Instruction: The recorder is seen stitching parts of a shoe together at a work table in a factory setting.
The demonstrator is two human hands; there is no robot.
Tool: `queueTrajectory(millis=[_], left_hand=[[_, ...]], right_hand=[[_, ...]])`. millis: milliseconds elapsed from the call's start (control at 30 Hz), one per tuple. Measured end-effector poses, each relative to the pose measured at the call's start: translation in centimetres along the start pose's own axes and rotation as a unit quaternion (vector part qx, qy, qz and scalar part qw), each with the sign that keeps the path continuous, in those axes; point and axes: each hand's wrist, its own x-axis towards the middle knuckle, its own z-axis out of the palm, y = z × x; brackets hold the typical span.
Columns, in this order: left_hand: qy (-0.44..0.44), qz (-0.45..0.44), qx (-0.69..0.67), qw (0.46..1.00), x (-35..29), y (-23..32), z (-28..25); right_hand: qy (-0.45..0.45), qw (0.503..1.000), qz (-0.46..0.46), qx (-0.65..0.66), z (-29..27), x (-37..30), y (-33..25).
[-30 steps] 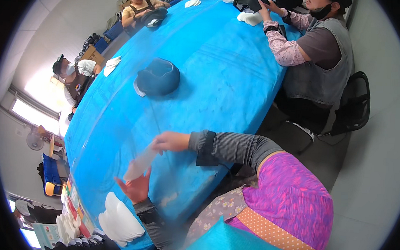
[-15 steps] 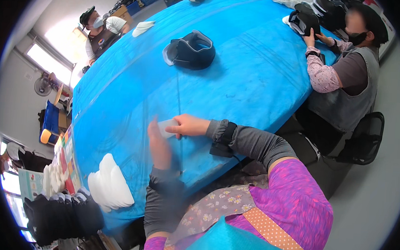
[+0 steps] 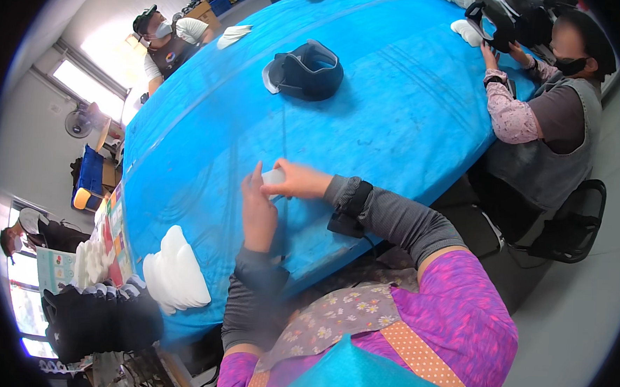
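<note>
My right hand [image 3: 299,180] pinches a small white piece [image 3: 274,178], perhaps a bent white insole, between thumb and fingers. Against its other side is my left hand [image 3: 259,208], fingers pointing up and close together. Most of the piece is hidden by my hands, so its full shape cannot be made out. Both hands are above the near part of the blue-covered table [image 3: 368,147]. Left of my left forearm lies a fanned pile of white insoles [image 3: 176,274]. A dark shoe upper with a grey lining [image 3: 306,73] stands farther across the table.
At the right a co-worker [image 3: 548,129] handles a dark shoe upper [image 3: 492,26], with white insoles [image 3: 466,32] beside it. Another person [image 3: 169,42] is at the far left edge. Several dark shoe uppers [image 3: 100,323] hang at the lower left. A black chair [image 3: 567,228] stands at right.
My left hand, blurred before, is now steadier and closer around the white piece. Less of the piece shows between my hands. The whole view has shifted slightly.
</note>
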Motion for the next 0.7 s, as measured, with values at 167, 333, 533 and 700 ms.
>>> queueTrajectory(millis=[167,333,533,700], left_hand=[[0.004,0.087,-0.05,0.995,3.2,0.0,-0.7],[-0.014,0.086,-0.063,0.994,7.3,-0.7,-0.8],[-0.171,0.024,-0.214,0.962,11.9,-1.6,-1.0],[-0.229,0.08,-0.305,0.921,15.8,2.1,-2.6]], right_hand=[[0.044,0.999,-0.022,-0.005,-1.3,0.9,0.9],[0.036,0.972,-0.043,0.227,-2.1,1.8,0.9],[0.074,0.924,0.012,0.376,-2.7,2.1,0.8],[0.211,0.871,0.043,0.442,-4.4,2.1,1.4]])
